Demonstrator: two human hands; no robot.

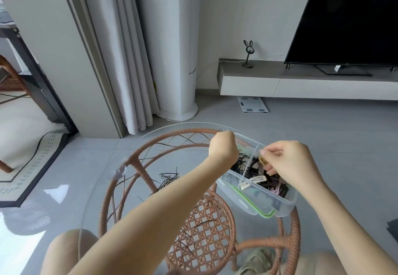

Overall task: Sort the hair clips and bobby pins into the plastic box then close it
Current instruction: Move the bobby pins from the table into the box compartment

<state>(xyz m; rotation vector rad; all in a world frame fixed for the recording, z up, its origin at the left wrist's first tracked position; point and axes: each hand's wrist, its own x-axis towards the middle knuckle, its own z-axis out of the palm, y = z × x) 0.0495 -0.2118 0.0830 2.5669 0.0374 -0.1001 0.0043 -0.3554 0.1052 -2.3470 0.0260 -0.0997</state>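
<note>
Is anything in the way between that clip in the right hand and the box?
Nothing visible. The right hand pinches the clip just above the box, over the open compartment where other clips lie. The left hand is over the neighbouring compartment, not in the clip's path.

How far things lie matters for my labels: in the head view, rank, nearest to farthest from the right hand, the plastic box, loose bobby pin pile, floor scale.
1. plastic box, under the right hand.
2. loose bobby pin pile, on the table to the left.
3. floor scale, far off below the TV shelf.
</note>
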